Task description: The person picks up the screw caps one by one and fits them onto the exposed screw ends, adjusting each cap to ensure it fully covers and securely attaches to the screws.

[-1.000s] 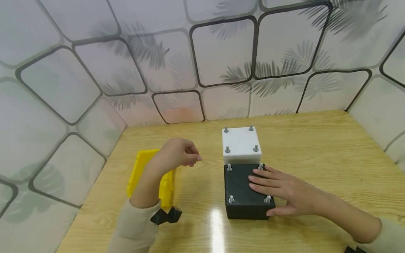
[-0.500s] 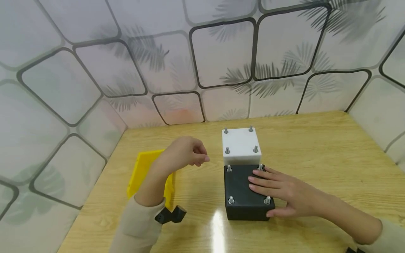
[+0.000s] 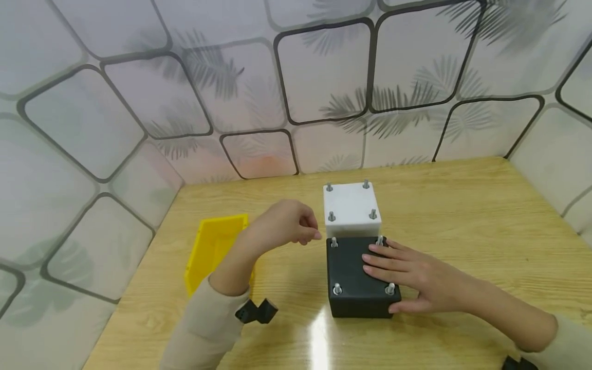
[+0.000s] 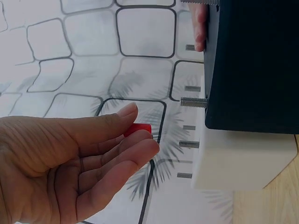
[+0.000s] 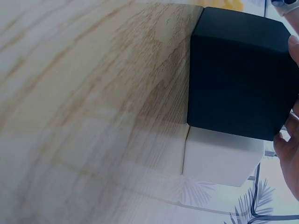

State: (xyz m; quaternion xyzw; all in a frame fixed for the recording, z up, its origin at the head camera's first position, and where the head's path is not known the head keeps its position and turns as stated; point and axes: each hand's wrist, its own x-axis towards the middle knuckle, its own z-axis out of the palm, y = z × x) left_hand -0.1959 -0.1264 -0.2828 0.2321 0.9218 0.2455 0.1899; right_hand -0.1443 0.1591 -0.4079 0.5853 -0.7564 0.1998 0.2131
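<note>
Between thumb and fingertips, my left hand (image 3: 288, 226) pinches a small red piece (image 4: 138, 129); the fingers cover most of it, and its kind cannot be made out. That hand is held in the air just left of a black box (image 3: 351, 272), near its far left corner. Threaded bolts (image 3: 337, 289) stick up at the corners of the black box's top. With fingers spread and nearly straight, my right hand (image 3: 416, 277) rests on the right side of the black box, thumb at its near right corner.
Directly behind the black box stands a white box (image 3: 350, 203) with similar upright bolts. A yellow bin (image 3: 224, 219) sits on the wooden table (image 3: 462, 216) at the left, partly hidden by my left forearm. Patterned walls (image 3: 328, 72) border the table.
My left hand has moved to the right, away from the yellow bin and closer to the black box. My right hand stays on the box.
</note>
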